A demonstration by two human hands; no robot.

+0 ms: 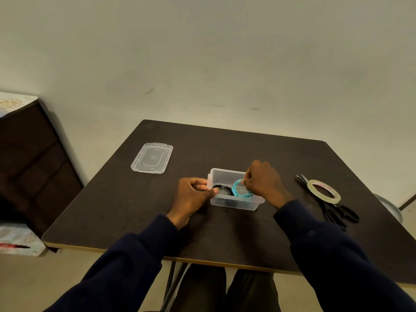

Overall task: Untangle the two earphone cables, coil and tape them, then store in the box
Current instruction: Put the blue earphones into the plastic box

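A clear plastic box stands open in the middle of the dark table. Inside it lies a coiled black earphone cable on the left side. A coiled turquoise earphone cable stands tilted in the right half of the box, and my right hand pinches its upper edge from above the box's right end. My left hand grips the box's left end, thumb on the near rim and fingers round the handle.
The box's clear lid lies flat at the table's far left. A roll of clear tape rests on black scissors at the right. A dark cabinet stands to the left of the table.
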